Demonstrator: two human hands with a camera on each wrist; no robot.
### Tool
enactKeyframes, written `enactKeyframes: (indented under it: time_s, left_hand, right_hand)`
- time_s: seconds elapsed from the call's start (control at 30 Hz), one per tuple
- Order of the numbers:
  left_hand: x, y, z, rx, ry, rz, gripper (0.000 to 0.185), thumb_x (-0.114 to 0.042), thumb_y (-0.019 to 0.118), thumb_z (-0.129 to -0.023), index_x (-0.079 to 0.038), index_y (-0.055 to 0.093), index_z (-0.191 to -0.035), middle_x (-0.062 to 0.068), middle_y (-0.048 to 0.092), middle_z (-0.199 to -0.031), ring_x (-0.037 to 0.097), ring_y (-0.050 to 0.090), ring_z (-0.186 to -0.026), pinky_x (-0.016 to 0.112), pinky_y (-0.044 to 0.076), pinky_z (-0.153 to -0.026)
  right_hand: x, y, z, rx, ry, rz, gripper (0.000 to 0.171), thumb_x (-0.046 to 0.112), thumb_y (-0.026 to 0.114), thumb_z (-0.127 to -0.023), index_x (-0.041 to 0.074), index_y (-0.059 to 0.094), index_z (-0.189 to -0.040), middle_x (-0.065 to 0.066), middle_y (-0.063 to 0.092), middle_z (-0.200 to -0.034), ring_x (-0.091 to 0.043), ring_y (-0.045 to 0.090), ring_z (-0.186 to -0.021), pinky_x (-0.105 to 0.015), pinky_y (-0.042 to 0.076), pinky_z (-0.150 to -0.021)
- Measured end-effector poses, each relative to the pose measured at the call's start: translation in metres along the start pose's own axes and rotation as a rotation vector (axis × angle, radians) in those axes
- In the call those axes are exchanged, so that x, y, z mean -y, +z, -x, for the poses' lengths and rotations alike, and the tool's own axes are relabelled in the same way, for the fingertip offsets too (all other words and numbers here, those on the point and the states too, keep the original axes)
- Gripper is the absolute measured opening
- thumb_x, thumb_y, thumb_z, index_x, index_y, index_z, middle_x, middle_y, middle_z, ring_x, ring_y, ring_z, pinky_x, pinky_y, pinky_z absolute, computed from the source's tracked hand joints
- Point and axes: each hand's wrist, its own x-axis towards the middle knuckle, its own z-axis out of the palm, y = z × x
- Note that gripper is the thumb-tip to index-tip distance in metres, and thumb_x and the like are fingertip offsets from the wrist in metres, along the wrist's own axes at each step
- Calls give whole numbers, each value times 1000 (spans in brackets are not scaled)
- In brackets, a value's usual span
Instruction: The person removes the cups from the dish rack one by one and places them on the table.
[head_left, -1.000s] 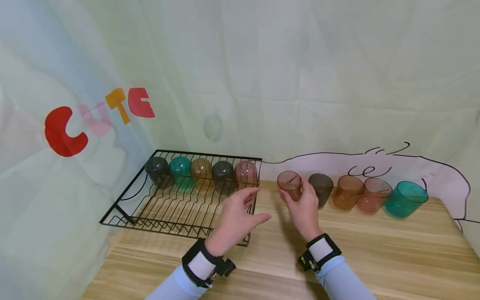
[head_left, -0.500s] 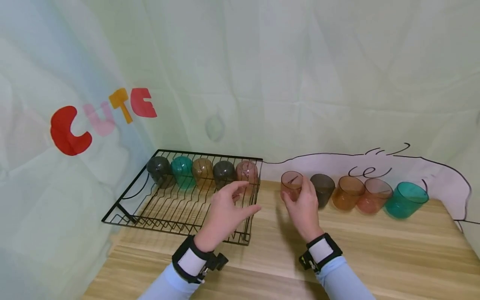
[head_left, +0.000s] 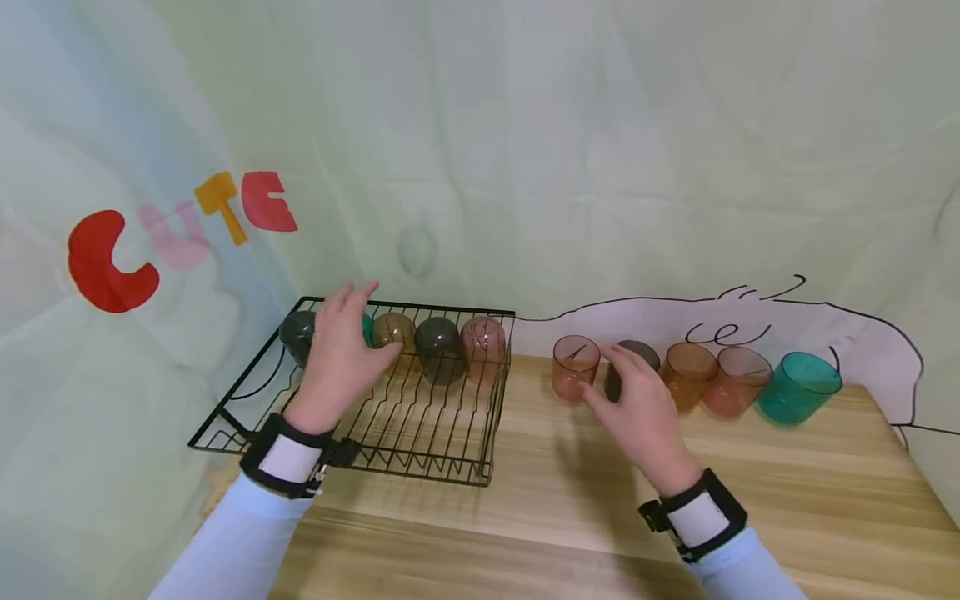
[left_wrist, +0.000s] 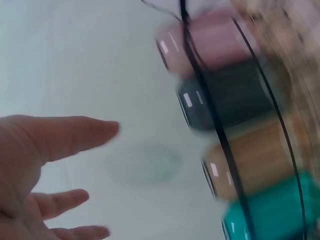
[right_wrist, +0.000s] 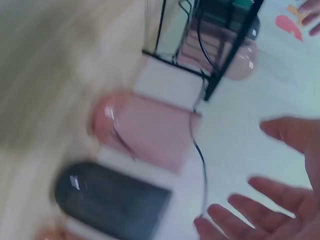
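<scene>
My left hand [head_left: 341, 358] is raised over the left part of a black wire dish rack [head_left: 420, 477], fingers spread and holding nothing. It hides most of a teal glass [left_wrist: 275, 210] standing upside down there. Beside that glass are upside-down amber [head_left: 394, 332], dark grey [head_left: 439, 342] and pink [head_left: 483, 342] ones, and another dark grey glass [head_left: 297, 329] at the far left. On the table, a pink glass [head_left: 573, 375] stands upright, right of the rack. My right hand [head_left: 637, 408] is just right of it, fingers apart, partly covering an upright dark grey glass [right_wrist: 110, 200].
Further right, an amber glass [head_left: 688, 375], a second pink glass [head_left: 735, 383] and a teal glass [head_left: 798, 387] stand upright in a row. A printed cloth backdrop [head_left: 480, 167] hangs close behind the rack and the glasses on the wooden table [head_left: 540, 517].
My left hand has moved left and up, from the rack's right side to above its teal glass. The right hand has let go of the pink glass and drawn back to the right.
</scene>
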Motion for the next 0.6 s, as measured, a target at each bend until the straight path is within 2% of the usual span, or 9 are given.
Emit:
enactKeyframes:
  time_s: [0.07, 0.17, 0.23, 0.4, 0.6]
  left_hand:
    - [13, -8, -5, 9, -13, -53, 88, -14, 74, -75, -18, 26, -148, 22, 7, -156, 48, -1, -141, 73, 16, -103]
    - [32, -14, -11, 26, -12, -117, 100, -10, 78, -70, -23, 19, -150, 21, -4, -156, 51, -13, -138, 78, 10, -98]
    - [44, -17, -16, 36, 2, -169, 107, -10, 81, -66, -26, 17, -150, 22, -3, -156, 53, -11, -137, 79, 12, -97]
    - [74, -20, -26, 92, 32, -284, 114, -13, 86, -62, -28, 15, -150, 28, 3, -154, 60, 0, -134, 79, 19, -93]
    - [103, -18, -37, 197, 4, -312, 109, -11, 85, -62, -18, 20, -150, 37, 9, -149, 65, 6, -129, 75, 23, -96]
  right_hand:
    - [-5, -13, 5, 26, -31, 54, 60, 37, 74, -76, 7, 58, -125, -18, 50, -135, -38, 47, -123, -58, 40, -97]
    - [-16, -30, 14, 66, -64, 125, 68, 42, 77, -72, 10, 56, -128, -20, 43, -141, -43, 38, -129, -67, 30, -99]
    - [-23, -40, 22, 103, -66, 149, 74, 45, 78, -71, 12, 52, -132, -21, 38, -144, -45, 31, -133, -71, 24, -99]
    - [-35, -61, 36, 201, -61, 136, 79, 51, 74, -73, 12, 47, -137, -21, 31, -149, -47, 23, -137, -74, 18, -101]
    - [-45, -70, 46, 292, -52, 177, 80, 65, 63, -75, 9, 51, -132, -22, 34, -146, -51, 25, -133, -75, 18, -99]
